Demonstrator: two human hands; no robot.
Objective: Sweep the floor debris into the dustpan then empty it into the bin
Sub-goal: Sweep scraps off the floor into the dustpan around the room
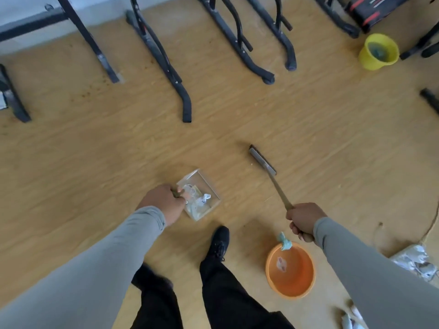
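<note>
My left hand (164,202) grips the handle of a clear plastic dustpan (205,184), which holds crumpled paper and clear scraps (200,200) just above the wooden floor. My right hand (303,219) grips the wooden handle of a brush (262,159), whose dark bristle head points away toward the chairs. An orange bin (291,271) stands on the floor below my right hand, with a scrap inside and a pale green piece on its rim. A tiny white crumb (251,164) lies beside the brush head.
Black chair and table legs (183,91) line the far floor. A yellow bucket (377,52) stands at the far right. My black shoe (219,242) is between dustpan and bin. A cord (431,224) and crumpled paper (414,261) lie at the right.
</note>
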